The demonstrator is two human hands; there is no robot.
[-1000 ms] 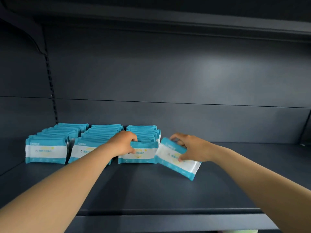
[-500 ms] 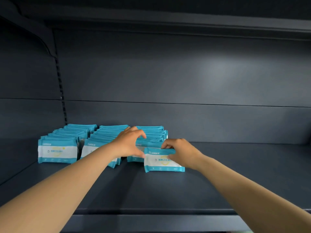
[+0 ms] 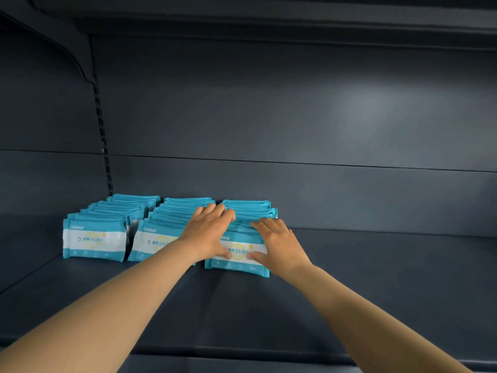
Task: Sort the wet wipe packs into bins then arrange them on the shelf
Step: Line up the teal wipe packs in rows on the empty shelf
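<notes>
Nearest are two bare forearms reaching in over the front lip of the dark grey shelf [image 3: 376, 278], one from the lower left and one from the lower right. They meet at the rightmost of three rows of wet wipe packs, which stand on edge in files running from near to far on the left part of the shelf board. The left hand [image 3: 207, 232] lies spread over the top of that right row [image 3: 250, 211], fingers fairly straight and reaching across the pack tops, thumb down against the printed face of the front pack [image 3: 238, 261]. The right hand [image 3: 277, 243] mirrors it from the right side, fingers laid flat on the tops and thumb pressed to the same face, so the front pack sits pinched between thumbs and fingers of both hands. That pack is teal with a white band, a yellow shield mark and dark Chinese characters too blurred to read with confidence. Left of it, the middle row [image 3: 161, 232] touches the left arm; the left row [image 3: 94, 240] stands just beside that, its front label showing the same design. Counting packs within each row is not possible. Farther back rise the grey back panel [image 3: 295, 117] and a slotted upright [image 3: 102, 135] in the left corner.
</notes>
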